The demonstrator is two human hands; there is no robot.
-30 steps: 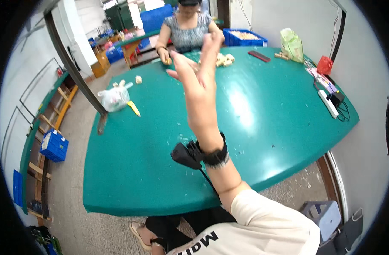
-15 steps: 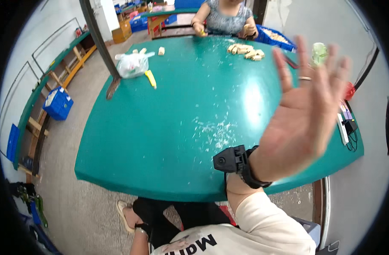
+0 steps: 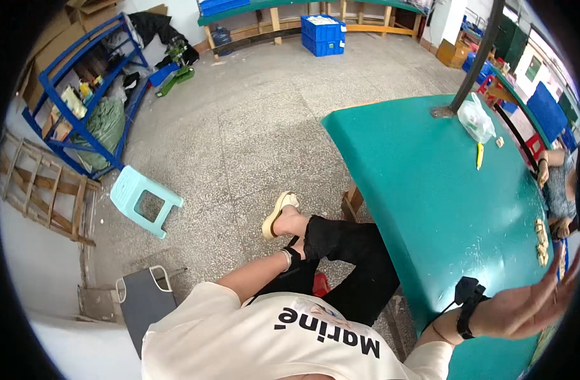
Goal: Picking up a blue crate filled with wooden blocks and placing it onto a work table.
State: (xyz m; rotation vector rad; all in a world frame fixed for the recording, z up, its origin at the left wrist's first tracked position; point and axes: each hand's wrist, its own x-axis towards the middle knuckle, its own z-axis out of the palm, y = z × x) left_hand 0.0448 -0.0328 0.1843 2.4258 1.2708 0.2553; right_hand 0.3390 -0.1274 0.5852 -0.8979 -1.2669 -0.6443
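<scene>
My right hand [image 3: 524,310] is raised above the green-covered table [image 3: 423,183], its fingers stretched out and nothing in them. A black strap with a small black camera [image 3: 470,291] circles that wrist. My left hand [image 3: 298,246] is lowered by my black trousers, near my knee. Its wrist wears a dark band and a bracelet, and its fingers are hidden. Small pale blocks [image 3: 541,240] lie in a row along the table, beyond my right hand. A yellow utility knife [image 3: 479,156] rests beside a white plastic bag [image 3: 476,119] farther off.
A co-worker [image 3: 559,183] sits at the table's far side. To the left stand a turquoise stool [image 3: 144,199], a grey folding chair [image 3: 147,307] and a blue shelf rack [image 3: 87,95]. Blue crates [image 3: 323,38] sit by a far bench. A dark post [image 3: 480,57] rises from the table's corner.
My view has swung left, bringing the floor, stool and rack in and shifting the table to the right. My right hand stays raised and open, now lower in view.
</scene>
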